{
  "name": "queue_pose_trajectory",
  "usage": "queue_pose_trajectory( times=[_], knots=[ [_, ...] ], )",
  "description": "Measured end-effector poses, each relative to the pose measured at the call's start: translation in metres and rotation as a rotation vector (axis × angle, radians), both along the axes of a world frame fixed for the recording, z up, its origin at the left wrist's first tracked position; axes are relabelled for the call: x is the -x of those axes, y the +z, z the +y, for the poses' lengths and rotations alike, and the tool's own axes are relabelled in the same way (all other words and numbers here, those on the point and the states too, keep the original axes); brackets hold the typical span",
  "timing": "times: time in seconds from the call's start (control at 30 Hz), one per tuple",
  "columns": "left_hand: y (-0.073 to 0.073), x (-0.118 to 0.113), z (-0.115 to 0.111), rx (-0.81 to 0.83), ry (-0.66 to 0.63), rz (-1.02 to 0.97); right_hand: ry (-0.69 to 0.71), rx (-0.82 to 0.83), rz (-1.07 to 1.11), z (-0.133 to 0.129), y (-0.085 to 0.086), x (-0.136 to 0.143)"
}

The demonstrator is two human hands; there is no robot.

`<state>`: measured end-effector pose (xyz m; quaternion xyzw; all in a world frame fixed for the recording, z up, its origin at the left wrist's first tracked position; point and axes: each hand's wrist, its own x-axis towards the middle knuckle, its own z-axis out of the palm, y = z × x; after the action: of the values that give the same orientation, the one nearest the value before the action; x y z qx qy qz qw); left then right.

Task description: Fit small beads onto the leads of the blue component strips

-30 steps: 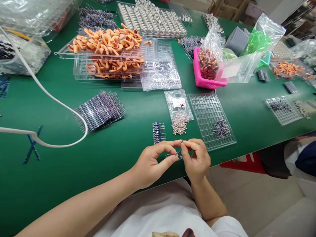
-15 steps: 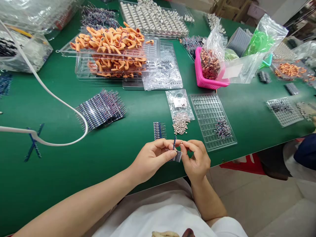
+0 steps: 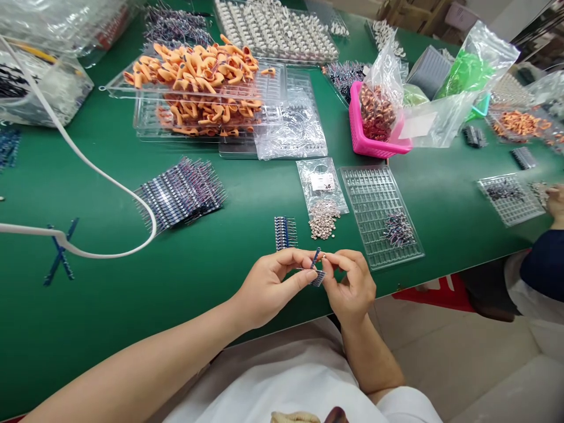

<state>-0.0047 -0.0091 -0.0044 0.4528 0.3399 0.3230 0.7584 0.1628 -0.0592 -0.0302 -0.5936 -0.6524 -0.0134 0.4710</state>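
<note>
Between the thumb and fingers of my left hand (image 3: 277, 279) is a small blue circuit board strip (image 3: 316, 258) with a row of pins, tilted upward. My right hand (image 3: 350, 282) pinches a tiny round metallic piece (image 3: 324, 256) at its fingertips, close beside the strip. Just beyond my left hand lies another blue pinned strip panel (image 3: 285, 232) on the green table. A pile of small silvery discs (image 3: 324, 225) spills from a labelled clear bag (image 3: 322, 182) ahead of my hands.
A clear compartment tray (image 3: 372, 200) holds a heap of wired parts (image 3: 398, 229). Stacked panels (image 3: 181, 192) lie left, near a white cable (image 3: 106, 176). Orange pieces (image 3: 198, 70) fill trays behind; a pink basket (image 3: 379, 145) stands right. A co-worker's hand (image 3: 556, 202) shows at the far right.
The strip in my left hand has tilted to the right, toward the right fingertips. At the far right, a co-worker's hand has come into view.
</note>
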Motion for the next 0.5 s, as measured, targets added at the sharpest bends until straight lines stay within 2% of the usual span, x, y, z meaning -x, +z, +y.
queue_pose_trajectory(
  times=[0.23, 0.5],
  knots=[
    [0.0013, 0.0027, -0.0009, -0.169, -0.008, 0.072, 0.004, -0.004, -0.002, -0.0022, -0.0009, -0.0004],
    [0.0062, 0.0035, 0.0019, -0.055, -0.006, 0.046, 0.012, -0.060, -0.087, 0.0002, 0.0007, 0.0001]
  ],
)
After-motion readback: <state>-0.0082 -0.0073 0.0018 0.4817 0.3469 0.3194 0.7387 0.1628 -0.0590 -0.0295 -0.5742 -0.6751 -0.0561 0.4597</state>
